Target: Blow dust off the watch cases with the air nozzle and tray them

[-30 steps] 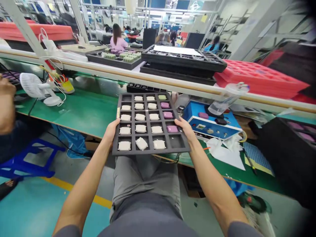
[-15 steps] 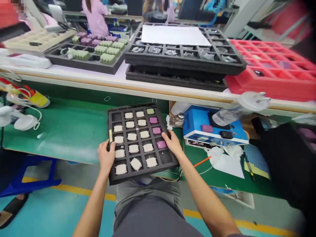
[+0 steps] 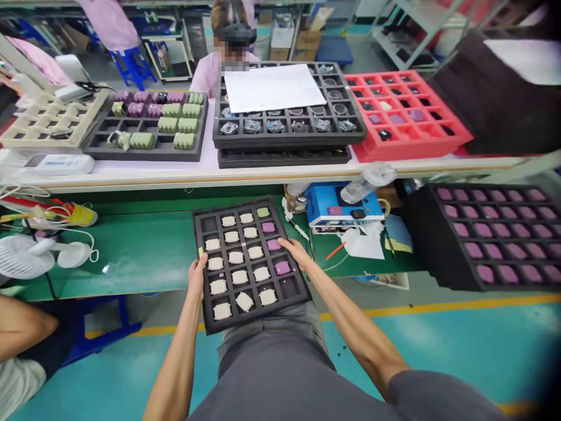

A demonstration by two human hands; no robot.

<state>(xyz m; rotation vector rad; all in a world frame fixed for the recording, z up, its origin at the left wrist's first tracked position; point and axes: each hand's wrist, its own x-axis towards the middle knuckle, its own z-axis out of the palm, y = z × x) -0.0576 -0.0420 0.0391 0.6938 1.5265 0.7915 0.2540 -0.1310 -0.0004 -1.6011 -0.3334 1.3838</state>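
Note:
Between both hands I hold a black foam tray [image 3: 252, 316] with square compartments, over the bench's front edge and close to my body. My left hand [image 3: 197, 276] grips its left side, thumb on the rim. On the opposite side my right hand [image 3: 298, 255] is closed round the edge, thumb on top near a purple watch-shaped piece [image 3: 274, 245]. Most compartments hold cream watch-shaped pieces [image 3: 235, 257]; one at the near row lies turned askew. A green piece [image 3: 262, 212] and several purple ones fill the right column. The fingers under the tray are hidden.
A green bench [image 3: 144, 245] runs below a shelf with a green-and-purple parts tray [image 3: 153, 153], stacked black trays [image 3: 289, 137] and a red tray [image 3: 407, 140]. At right are a blue machine [image 3: 319, 213] and a tilted tray of purple pieces [image 3: 473, 251]. A white fan [image 3: 26, 257] stands left.
My view has swung right and lifted, bringing the purple-filled tray at right and a co-worker across the shelf into sight. Both hands keep hold of the black foam tray.

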